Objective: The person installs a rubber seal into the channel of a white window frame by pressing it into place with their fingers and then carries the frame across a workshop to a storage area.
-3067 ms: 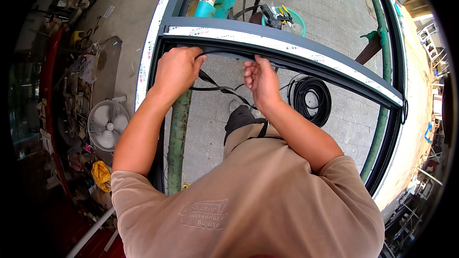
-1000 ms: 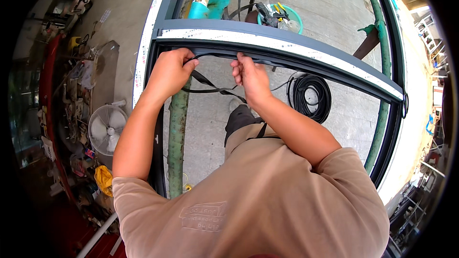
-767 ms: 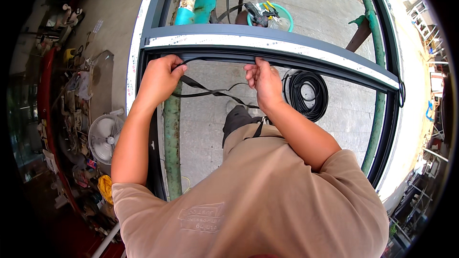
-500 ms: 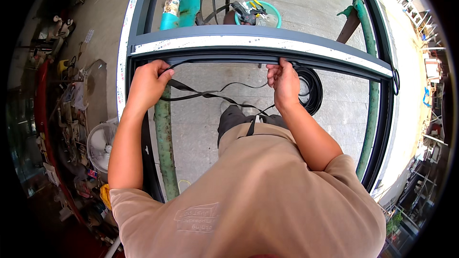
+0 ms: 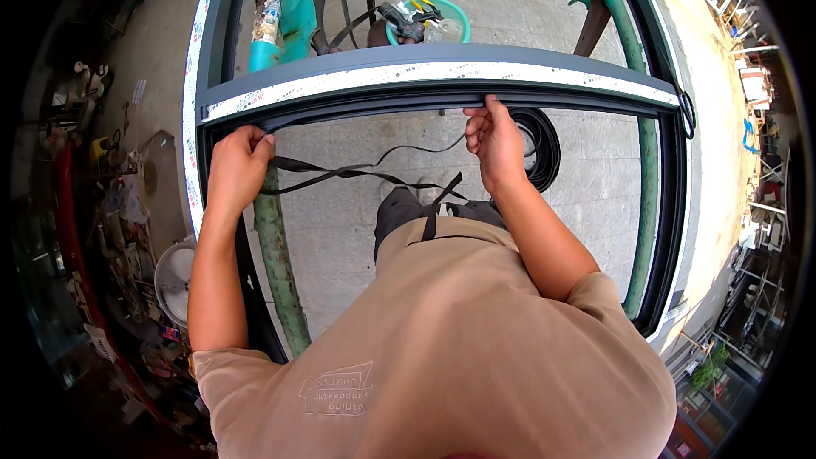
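A dark grey window frame [image 5: 217,93] surrounds me, with a crossbar [image 5: 442,55] faced with white printed film. At the crossbar's left inner corner my left hand [image 5: 234,161] is closed, pinching a black rubber strip [image 5: 310,172] between thumb and fingers. From there the strip hangs in twisted loops toward my waist. Farther right, my right hand [image 5: 500,143] touches the crossbar's near underside with a raised fingertip, its other fingers curled. What lies within those fingers is hidden. Just behind that hand, a coil of black strip [image 5: 549,153] rests on the floor.
Green metal supports [image 5: 276,246] run under the frame on both sides. Beyond the crossbar are a turquoise bucket [image 5: 459,21] of tools and a turquoise-wrapped post [image 5: 293,21]. A fan [image 5: 174,276] stands left, near clutter. A small black loop [image 5: 687,115] hangs at the right corner.
The whole view has shifted, so the frame and floor things appear farther left. Both hands keep about the same places along the crossbar, the left slightly nearer me.
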`<action>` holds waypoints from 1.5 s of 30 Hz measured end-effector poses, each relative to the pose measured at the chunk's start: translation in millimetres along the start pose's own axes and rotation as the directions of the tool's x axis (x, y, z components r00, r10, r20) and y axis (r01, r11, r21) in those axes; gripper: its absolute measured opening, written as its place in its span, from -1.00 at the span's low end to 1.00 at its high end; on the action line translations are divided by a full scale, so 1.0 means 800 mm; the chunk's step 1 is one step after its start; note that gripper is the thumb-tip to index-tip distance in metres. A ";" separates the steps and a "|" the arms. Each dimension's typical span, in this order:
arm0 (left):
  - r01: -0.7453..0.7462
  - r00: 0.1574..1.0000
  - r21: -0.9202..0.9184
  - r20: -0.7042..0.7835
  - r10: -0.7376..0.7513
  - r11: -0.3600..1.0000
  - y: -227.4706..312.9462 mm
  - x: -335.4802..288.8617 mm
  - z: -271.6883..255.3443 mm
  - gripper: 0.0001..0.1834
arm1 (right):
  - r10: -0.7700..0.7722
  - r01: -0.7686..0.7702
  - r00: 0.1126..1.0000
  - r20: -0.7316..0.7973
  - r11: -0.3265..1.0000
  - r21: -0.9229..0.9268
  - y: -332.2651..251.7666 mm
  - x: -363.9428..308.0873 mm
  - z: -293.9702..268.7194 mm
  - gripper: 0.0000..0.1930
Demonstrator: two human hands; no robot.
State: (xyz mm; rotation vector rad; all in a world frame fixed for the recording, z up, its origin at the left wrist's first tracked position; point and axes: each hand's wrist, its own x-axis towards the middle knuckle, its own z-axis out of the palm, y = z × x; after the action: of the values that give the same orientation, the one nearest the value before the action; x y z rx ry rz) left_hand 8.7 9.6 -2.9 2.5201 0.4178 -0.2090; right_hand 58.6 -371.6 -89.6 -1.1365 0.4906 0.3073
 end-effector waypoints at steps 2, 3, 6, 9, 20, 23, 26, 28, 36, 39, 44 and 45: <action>-0.019 1.000 -0.006 -0.006 0.019 1.000 -0.003 0.000 0.000 -0.72 | -0.013 0.009 0.999 -0.042 0.994 -0.110 0.000 0.004 -0.003 -0.53; -0.032 0.999 -0.016 -0.014 0.032 0.999 -0.004 -0.001 0.001 -0.72 | -0.023 0.019 0.999 -0.033 0.993 -0.117 -0.001 0.002 -0.002 -0.59; -0.009 1.000 -0.050 0.009 0.009 0.999 0.003 -0.004 -0.002 -0.72 | -0.134 0.116 0.987 -0.083 0.974 -0.194 0.001 0.002 0.006 -0.61; -0.014 1.000 -0.057 0.019 0.016 0.998 -0.001 -0.003 -0.002 -0.73 | -0.149 0.130 0.982 -0.113 0.978 -0.164 0.004 0.003 0.010 -0.63; -0.041 0.999 -0.067 0.030 0.043 0.997 0.000 0.000 0.000 -0.75 | -0.228 0.187 0.956 -0.185 0.959 -0.213 0.001 0.011 -0.003 -0.54; -0.039 0.999 -0.071 0.024 0.041 0.997 -0.006 0.001 0.003 -0.75 | -0.260 0.198 0.946 -0.194 0.937 -0.289 0.009 0.016 0.000 -0.54; -0.097 0.995 -0.063 0.012 0.098 0.993 -0.025 -0.006 0.002 -0.76 | -0.221 0.161 0.954 -0.203 0.948 -0.274 0.006 0.001 0.011 -0.53; -0.130 0.991 -0.009 -0.006 0.130 0.991 -0.014 -0.003 -0.003 -0.73 | -0.241 0.196 0.963 -0.120 0.934 -0.299 0.016 -0.011 0.009 -0.50; 0.091 0.976 -0.330 0.217 -0.019 0.940 -0.013 -0.003 -0.008 -0.73 | 0.050 0.334 0.853 0.520 0.713 -0.616 0.099 -0.043 0.113 -0.65; 0.176 0.941 -0.480 0.338 -0.004 0.859 -0.020 -0.003 -0.004 -0.73 | 0.059 0.469 0.773 0.632 0.617 -0.632 0.103 -0.048 0.166 -0.56; 0.213 0.942 -0.662 0.335 0.030 0.719 -0.019 -0.006 0.002 -0.74 | -0.054 0.683 0.607 0.793 0.545 -0.485 0.108 -0.066 0.208 -0.46; 0.202 0.945 -0.671 0.325 0.038 0.713 -0.016 -0.008 0.002 -0.77 | -0.001 0.622 0.660 0.752 0.561 -0.546 0.106 -0.072 0.210 -0.51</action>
State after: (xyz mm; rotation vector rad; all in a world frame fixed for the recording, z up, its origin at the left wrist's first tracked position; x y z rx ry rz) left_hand -2.1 17.3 -9.1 1.6734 0.3859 -0.4012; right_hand 5.6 -183.0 -70.6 -1.8177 -0.6496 0.5986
